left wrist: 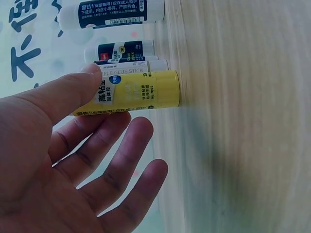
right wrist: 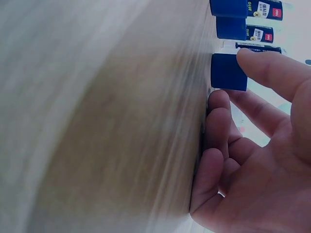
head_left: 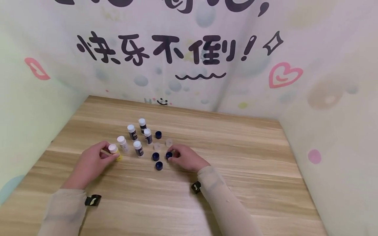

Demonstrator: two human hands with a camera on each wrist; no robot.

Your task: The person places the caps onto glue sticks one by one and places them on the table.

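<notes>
My left hand (head_left: 92, 163) pinches a yellow glue stick (left wrist: 155, 90) between thumb and forefinger. The stick stands upright, its white top at the fingertips, while the other fingers spread loosely in the left wrist view. Beside it stands a white glue stick (head_left: 123, 144). Over on the right, my right hand (head_left: 189, 159) holds a dark blue cap (right wrist: 229, 73) between thumb and fingers, low at the tabletop, its remaining fingers curled against the wood. Two more blue caps, one here (head_left: 155, 156) and a nearer one (head_left: 159, 166), lie just left of that hand.
Several navy-labelled glue sticks (head_left: 138, 149) stand uncapped behind, white tops up. Two clear caps (head_left: 157, 146) and another blue cap (head_left: 158, 134) sit among them. Printed walls (head_left: 189, 91) enclose the wooden table (head_left: 153, 203) at the back and sides.
</notes>
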